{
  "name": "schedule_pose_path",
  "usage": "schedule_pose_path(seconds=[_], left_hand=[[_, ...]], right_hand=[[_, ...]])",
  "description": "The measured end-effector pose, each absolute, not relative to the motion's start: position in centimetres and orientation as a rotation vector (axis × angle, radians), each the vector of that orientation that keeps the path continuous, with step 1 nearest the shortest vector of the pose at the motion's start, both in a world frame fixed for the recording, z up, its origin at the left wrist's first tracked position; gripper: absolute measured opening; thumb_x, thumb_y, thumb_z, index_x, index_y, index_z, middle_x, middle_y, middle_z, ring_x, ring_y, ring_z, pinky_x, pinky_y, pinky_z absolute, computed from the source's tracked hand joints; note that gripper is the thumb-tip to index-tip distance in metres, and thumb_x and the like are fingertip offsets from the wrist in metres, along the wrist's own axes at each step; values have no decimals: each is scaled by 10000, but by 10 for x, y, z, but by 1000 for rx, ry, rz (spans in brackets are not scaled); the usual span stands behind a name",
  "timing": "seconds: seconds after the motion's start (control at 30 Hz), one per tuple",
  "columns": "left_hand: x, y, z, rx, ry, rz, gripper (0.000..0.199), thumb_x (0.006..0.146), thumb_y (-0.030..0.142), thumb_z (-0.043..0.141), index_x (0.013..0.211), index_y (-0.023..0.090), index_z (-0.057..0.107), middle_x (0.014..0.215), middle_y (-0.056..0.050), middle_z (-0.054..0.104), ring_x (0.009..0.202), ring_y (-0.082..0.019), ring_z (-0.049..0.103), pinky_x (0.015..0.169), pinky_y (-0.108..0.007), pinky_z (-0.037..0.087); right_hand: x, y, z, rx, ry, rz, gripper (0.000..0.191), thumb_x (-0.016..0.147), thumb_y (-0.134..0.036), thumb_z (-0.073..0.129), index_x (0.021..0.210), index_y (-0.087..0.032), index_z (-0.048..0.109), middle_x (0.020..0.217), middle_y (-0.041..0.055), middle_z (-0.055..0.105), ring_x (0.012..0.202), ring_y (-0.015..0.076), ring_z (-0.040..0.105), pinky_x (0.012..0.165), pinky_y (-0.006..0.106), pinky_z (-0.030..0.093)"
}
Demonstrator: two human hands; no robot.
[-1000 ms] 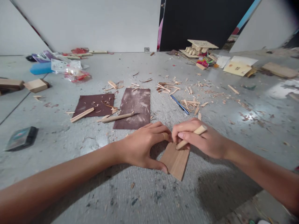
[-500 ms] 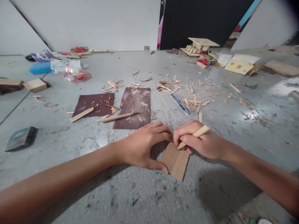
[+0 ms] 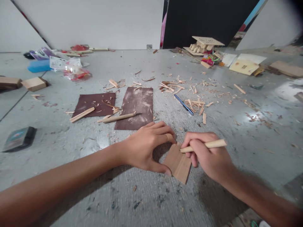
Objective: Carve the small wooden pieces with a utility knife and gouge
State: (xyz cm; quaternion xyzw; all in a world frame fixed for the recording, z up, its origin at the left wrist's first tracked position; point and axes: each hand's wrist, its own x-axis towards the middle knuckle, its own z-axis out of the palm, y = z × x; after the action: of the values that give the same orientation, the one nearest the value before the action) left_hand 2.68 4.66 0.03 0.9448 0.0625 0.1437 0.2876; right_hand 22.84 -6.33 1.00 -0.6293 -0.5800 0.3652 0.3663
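A thin, flat wooden board (image 3: 179, 165) lies at a slant on the grey surface in front of me. My left hand (image 3: 150, 146) spans its left side, thumb on the near edge and fingers at the far edge, a ring on one finger. In my right hand (image 3: 207, 151) is a carving tool (image 3: 214, 144) with a pale round wooden handle, held like a pen. Its lower end meets the board near the upper right; the tip itself is too small to make out. The handle leans to the right.
Two brown sandpaper sheets (image 3: 139, 104) lie beyond my left hand, with a wooden-handled knife (image 3: 119, 117) across them. A blue pen (image 3: 183, 104) rests among wood shavings (image 3: 170, 86). Wooden blocks (image 3: 35, 84) and a dark box (image 3: 19, 138) are leftward; a small wooden model (image 3: 204, 44) stands far right.
My right hand has shifted right and slightly down, and the tool's handle has tipped lower toward the right. My left hand and the board have stayed nearly in place.
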Motion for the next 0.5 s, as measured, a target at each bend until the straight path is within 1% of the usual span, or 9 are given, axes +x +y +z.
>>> schedule_pose_path(seconds=[0.1,0.2,0.5], left_hand=[[26,46,0,2542,166,379,630,753,628,783,1183,196,622,1232,-127,657,1092,-310,579,924,-437,445],[26,46,0,2552,166,381,636,749,635,781,1183,199,620,1235,-123,654,1094,-309,581,919,-431,447],[26,47,-1,2534,146,383,627,748,605,801,1187,197,618,1239,-124,651,1112,-314,575,938,-440,445]], right_hand=[[226,-66,9,-1633,-1366,1007,248,822,-204,466,615,-207,604,504,-17,573,376,110,502,385,227,367],[224,-68,8,-1651,-1323,996,245,824,-212,473,623,-207,612,502,-13,577,375,116,515,384,229,376],[232,-65,10,-1640,-1493,932,257,824,-202,463,627,-200,629,524,-15,585,434,110,500,436,229,385]])
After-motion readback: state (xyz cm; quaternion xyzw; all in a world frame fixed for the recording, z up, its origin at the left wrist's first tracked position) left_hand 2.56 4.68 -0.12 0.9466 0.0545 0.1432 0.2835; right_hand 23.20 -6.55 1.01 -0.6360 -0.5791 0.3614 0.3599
